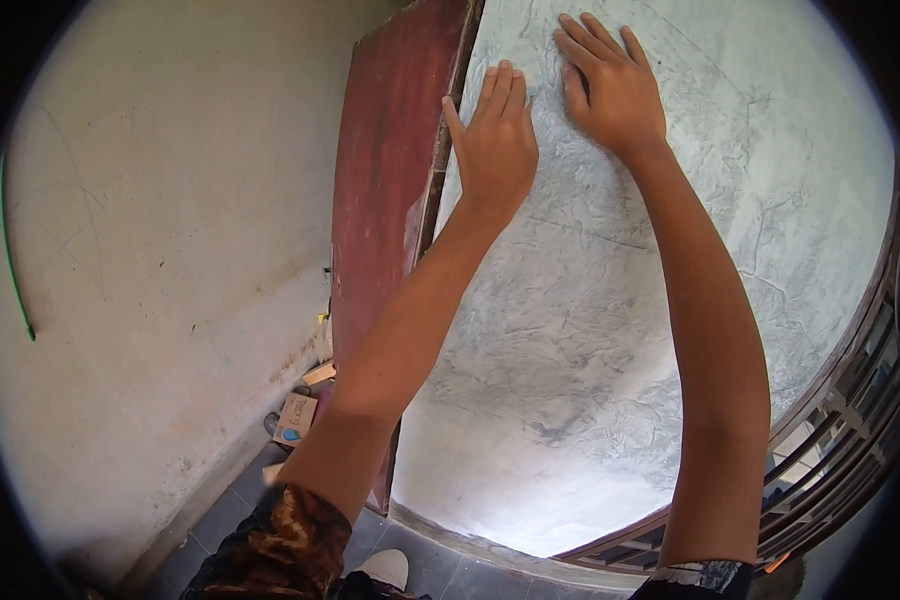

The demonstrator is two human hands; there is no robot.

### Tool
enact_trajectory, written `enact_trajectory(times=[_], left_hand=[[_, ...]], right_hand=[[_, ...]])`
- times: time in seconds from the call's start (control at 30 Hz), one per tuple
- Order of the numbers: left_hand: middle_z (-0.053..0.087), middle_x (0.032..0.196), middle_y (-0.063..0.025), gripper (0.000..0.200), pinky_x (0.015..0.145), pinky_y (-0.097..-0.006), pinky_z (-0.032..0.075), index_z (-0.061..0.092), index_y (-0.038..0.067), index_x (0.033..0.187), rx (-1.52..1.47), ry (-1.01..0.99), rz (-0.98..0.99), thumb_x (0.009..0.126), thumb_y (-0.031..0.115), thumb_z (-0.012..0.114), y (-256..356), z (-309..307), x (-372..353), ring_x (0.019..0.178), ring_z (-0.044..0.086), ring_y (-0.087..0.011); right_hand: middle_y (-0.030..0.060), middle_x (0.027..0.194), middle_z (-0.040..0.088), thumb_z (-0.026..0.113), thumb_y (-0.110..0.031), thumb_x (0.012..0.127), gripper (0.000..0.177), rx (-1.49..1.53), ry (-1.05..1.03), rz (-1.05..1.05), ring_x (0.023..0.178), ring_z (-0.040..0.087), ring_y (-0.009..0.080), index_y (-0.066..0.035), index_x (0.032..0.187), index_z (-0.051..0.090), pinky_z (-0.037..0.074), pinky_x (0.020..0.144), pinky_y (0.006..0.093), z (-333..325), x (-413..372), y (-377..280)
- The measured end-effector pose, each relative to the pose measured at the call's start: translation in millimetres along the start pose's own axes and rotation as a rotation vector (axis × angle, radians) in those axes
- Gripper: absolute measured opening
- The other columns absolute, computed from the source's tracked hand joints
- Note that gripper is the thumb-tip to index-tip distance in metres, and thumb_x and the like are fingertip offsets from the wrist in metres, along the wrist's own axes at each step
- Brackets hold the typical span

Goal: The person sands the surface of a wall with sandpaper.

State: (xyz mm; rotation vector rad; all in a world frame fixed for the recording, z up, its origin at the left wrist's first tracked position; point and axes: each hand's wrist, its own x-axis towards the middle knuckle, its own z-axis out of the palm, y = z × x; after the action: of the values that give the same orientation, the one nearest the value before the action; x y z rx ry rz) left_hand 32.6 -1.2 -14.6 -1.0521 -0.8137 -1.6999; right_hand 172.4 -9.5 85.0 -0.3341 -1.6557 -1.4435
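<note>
Both of my arms reach up to a pale, rough plastered wall with cracks and grey smudges. Beside the edge of a dark red door, my left hand lies flat on the wall, its fingers stretched out and thumb apart. Higher up and to the right, my right hand rests against the same wall with its fingers spread. Neither hand holds anything that I can see. The palms and whatever lies under them are hidden.
A cardboard box sits on the floor behind the door, near a piece of wood. Dark slatted bars curve along the lower right. At left, a green cord hangs on a stained wall. Below are grey floor tiles.
</note>
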Motion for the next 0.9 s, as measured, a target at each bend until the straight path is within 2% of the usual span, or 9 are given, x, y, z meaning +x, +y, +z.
enact_trajectory(times=[0.07, 0.2, 0.27, 0.33, 0.47, 0.53, 0.63, 0.77, 0.9], left_hand=[[0.066, 0.135, -0.0125, 0.030, 0.109, -0.0721, 0.035, 0.065, 0.005, 0.129, 0.004, 0.007, 0.000, 0.102, 0.014, 0.056, -2.8, 6.5, 22.2, 0.127, 0.062, -0.0343], [0.060, 0.146, -0.0137, 0.035, 0.111, -0.0703, 0.035, 0.064, 0.002, 0.133, -0.010, -0.107, -0.038, 0.100, 0.013, 0.059, -17.9, 20.6, 77.2, 0.138, 0.055, -0.0304], [0.058, 0.148, -0.0142, 0.037, 0.112, -0.0701, 0.033, 0.062, 0.000, 0.135, 0.013, -0.158, -0.038, 0.100, 0.013, 0.060, -15.5, 13.0, 57.4, 0.141, 0.052, -0.0283], [0.062, 0.140, -0.0147, 0.034, 0.110, -0.0712, 0.035, 0.063, -0.002, 0.131, -0.013, -0.054, -0.010, 0.101, 0.015, 0.056, -8.2, -2.0, 1.2, 0.134, 0.057, -0.0316], [0.067, 0.131, -0.0156, 0.029, 0.106, -0.0696, 0.040, 0.067, 0.005, 0.127, -0.009, 0.039, 0.013, 0.103, 0.016, 0.055, -15.4, 10.5, 20.5, 0.121, 0.065, -0.0361], [0.058, 0.149, -0.0149, 0.038, 0.112, -0.0696, 0.034, 0.062, -0.001, 0.134, -0.032, -0.122, -0.080, 0.099, 0.012, 0.061, -19.4, 22.3, 74.1, 0.141, 0.052, -0.0285], [0.060, 0.147, -0.0139, 0.034, 0.109, -0.0690, 0.038, 0.065, 0.004, 0.132, 0.024, -0.104, -0.039, 0.100, 0.010, 0.060, -15.8, 12.5, 67.1, 0.136, 0.057, -0.0313], [0.063, 0.143, -0.0139, 0.034, 0.107, -0.0680, 0.041, 0.065, 0.003, 0.133, 0.056, -0.089, 0.015, 0.102, 0.012, 0.056, -4.8, -17.5, -24.2, 0.131, 0.060, -0.0336], [0.059, 0.147, -0.0150, 0.036, 0.113, -0.0672, 0.034, 0.063, -0.001, 0.133, -0.062, -0.042, -0.031, 0.099, 0.011, 0.061, -12.1, 15.3, 43.7, 0.141, 0.052, -0.0290]], right_hand=[[0.0028, 0.149, 0.060, 0.057, -0.016, 0.095, 0.042, -0.009, 0.011, 0.007, 0.144, 0.049, 0.0221, -0.012, 0.135, 0.068, 0.029, 0.125, 0.0482, -0.1, 2.3, 0.4], [0.0028, 0.149, 0.060, 0.057, -0.017, 0.095, 0.042, 0.005, 0.000, 0.010, 0.144, 0.049, 0.0221, -0.011, 0.135, 0.068, 0.029, 0.125, 0.0478, -2.2, 0.3, -2.1], [0.0028, 0.149, 0.060, 0.057, -0.017, 0.095, 0.042, 0.005, -0.002, 0.004, 0.144, 0.049, 0.0221, -0.011, 0.135, 0.068, 0.029, 0.125, 0.0476, 0.0, -1.5, 0.5], [0.0029, 0.149, 0.060, 0.057, -0.017, 0.095, 0.042, 0.006, 0.003, -0.014, 0.144, 0.049, 0.0222, -0.011, 0.135, 0.068, 0.029, 0.125, 0.0474, 1.0, -1.6, 0.3], [0.0036, 0.149, 0.060, 0.058, -0.017, 0.095, 0.042, -0.001, -0.005, 0.011, 0.144, 0.049, 0.0221, -0.011, 0.135, 0.068, 0.029, 0.125, 0.0472, -0.4, -0.2, 0.0], [0.0038, 0.149, 0.060, 0.058, -0.018, 0.095, 0.042, 0.004, -0.014, 0.007, 0.144, 0.049, 0.0221, -0.011, 0.135, 0.068, 0.029, 0.125, 0.0471, 0.8, 0.3, -0.6], [0.0045, 0.149, 0.060, 0.058, -0.018, 0.094, 0.043, -0.006, -0.018, 0.002, 0.144, 0.049, 0.0223, -0.011, 0.135, 0.068, 0.029, 0.125, 0.0471, 1.0, -2.6, 0.2], [0.0050, 0.149, 0.059, 0.058, -0.018, 0.094, 0.043, -0.009, -0.013, -0.003, 0.144, 0.048, 0.0229, -0.011, 0.136, 0.067, 0.029, 0.125, 0.0471, 2.0, -4.1, -0.7], [0.0053, 0.151, 0.057, 0.056, -0.017, 0.096, 0.043, -0.019, 0.017, 0.014, 0.145, 0.048, 0.0239, -0.011, 0.137, 0.066, 0.030, 0.125, 0.0474, 4.6, 0.4, -0.3]])
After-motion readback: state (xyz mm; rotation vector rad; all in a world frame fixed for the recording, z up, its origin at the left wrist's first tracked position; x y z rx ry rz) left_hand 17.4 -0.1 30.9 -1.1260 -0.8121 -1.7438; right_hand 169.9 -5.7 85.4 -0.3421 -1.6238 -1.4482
